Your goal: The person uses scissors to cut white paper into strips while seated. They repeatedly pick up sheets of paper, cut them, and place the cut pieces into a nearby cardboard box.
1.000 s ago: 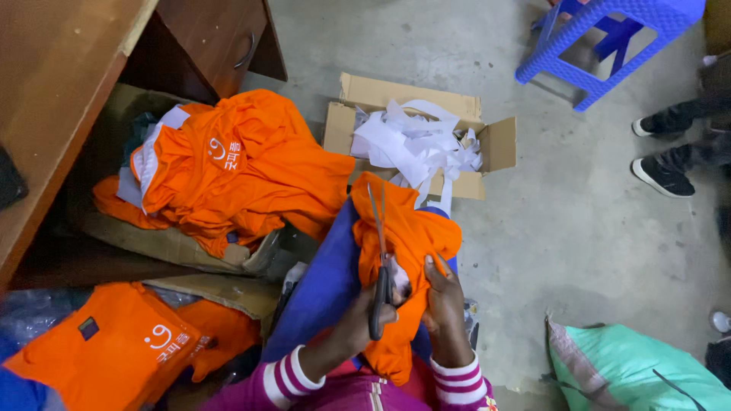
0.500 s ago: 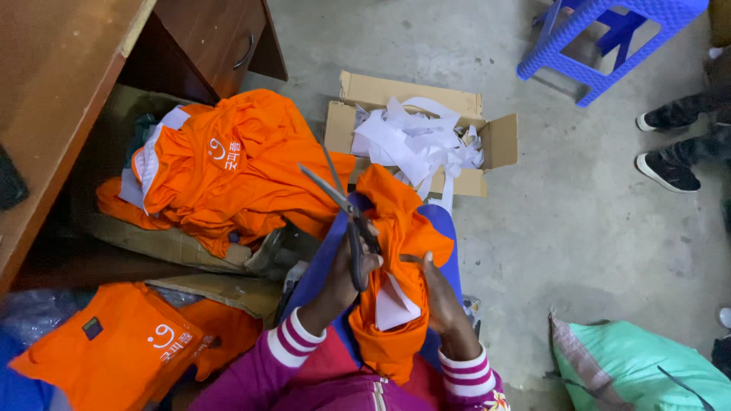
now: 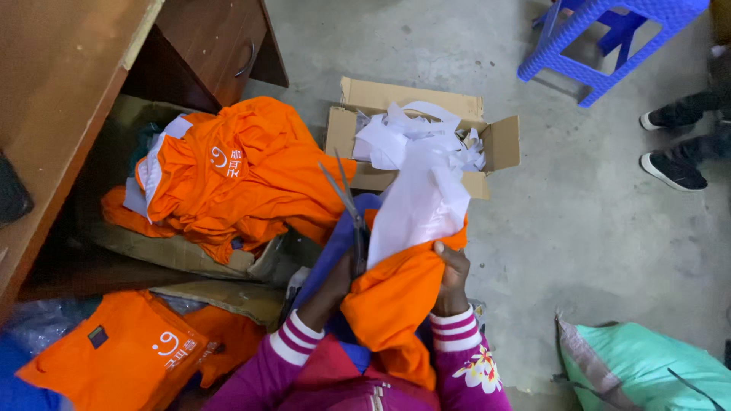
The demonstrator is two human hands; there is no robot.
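My left hand [image 3: 335, 281] grips a pair of metal scissors [image 3: 346, 202], blades slightly apart and pointing up and away from me. My right hand [image 3: 453, 270] clutches an orange garment [image 3: 396, 304] on my lap, together with a white sheet of paper or lining [image 3: 422, 202] that sticks up out of it. The scissor blades sit just left of the white sheet. My sleeves are magenta with striped cuffs.
An open cardboard box [image 3: 499, 144] full of white scraps stands on the concrete floor ahead. A pile of orange shirts [image 3: 236, 183] lies left, another folded one [image 3: 114, 358] lower left. Wooden desk [image 3: 61, 99] at left, blue plastic stool [image 3: 601, 38] top right, another person's shoes [image 3: 674, 171], green sack [image 3: 647, 369].
The white sheet has been pulled up out of the orange garment and now stands tall. The scissors have swung from upright to the left of it, staying in my left hand.
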